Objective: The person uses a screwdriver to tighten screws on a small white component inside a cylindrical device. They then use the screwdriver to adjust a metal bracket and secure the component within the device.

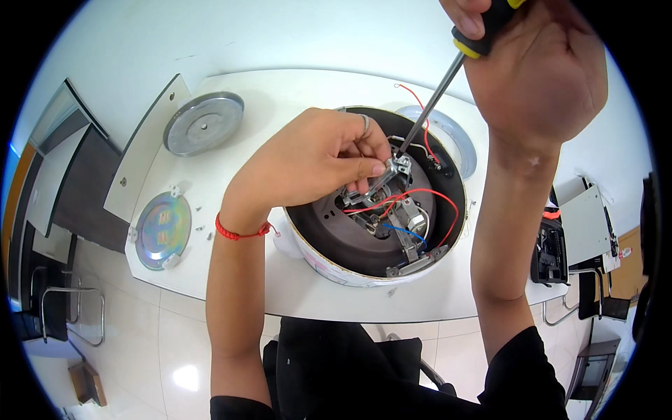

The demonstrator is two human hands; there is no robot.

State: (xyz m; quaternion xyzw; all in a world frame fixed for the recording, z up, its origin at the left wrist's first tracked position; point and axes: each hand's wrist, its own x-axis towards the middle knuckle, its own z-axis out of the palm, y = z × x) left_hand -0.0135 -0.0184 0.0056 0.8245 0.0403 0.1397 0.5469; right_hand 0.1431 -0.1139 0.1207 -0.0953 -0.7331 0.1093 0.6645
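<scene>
The left hand (318,157) is pinched shut on a small metal bracket (396,168) inside the upturned base of a round appliance (329,245), thumb and forefinger holding it just above the central mechanism, a red cord bracelet (238,232) on that wrist. The right hand (539,70) is closed round the black-and-yellow handle of a screwdriver (437,101), whose long shaft slants down from the upper right so the tip meets the bracket right beside the left fingertips. From this one overhead view, the appliance sits in the middle of the white table (231,273), near its front edge, open underside up, with red wires (427,196) looping across the cavity and a blue wire (402,231) lower down by a metal strip. To my eye, the thing to get right here is keeping the shaft in line with the screw, not leaning, and pressing down firmly so the tip doesn't slip toward the fingers or snag the red wires. The bracket wants holding dead steady. Off to the left lie a grey metal disc (203,122) and an iridescent round plate (162,229), well apart from the work, with a few small loose screws (203,227) near that plate. Another ring-shaped part (458,136) lies behind the appliance.
</scene>
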